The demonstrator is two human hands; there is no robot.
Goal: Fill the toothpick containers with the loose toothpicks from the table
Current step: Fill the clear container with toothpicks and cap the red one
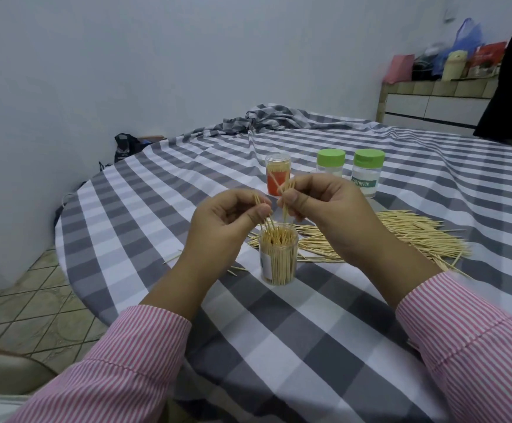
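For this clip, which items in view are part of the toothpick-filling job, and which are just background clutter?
Part of the job:
open container, nearly full
loose toothpicks on the tablecloth
orange-label container
two green-lidded containers
left hand and right hand, each pinching toothpicks

Just lying about:
bags and bottle on the far counter
dark bag on the floor

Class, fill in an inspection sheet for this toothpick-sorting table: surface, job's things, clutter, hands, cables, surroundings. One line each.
Surface: round table under a grey-and-white checked cloth, bunched at the far edge.
Job's things: open clear container, nearly full and upright; loose toothpicks heaped to its right; orange-labelled container and two green-lidded containers behind.
Clutter: a few stray toothpicks left of the open container.
Hands: left hand and right hand each pinch toothpicks above the open container.
Cables: nothing seen.
Surroundings: white wall, tiled floor, counter with bags at far right.
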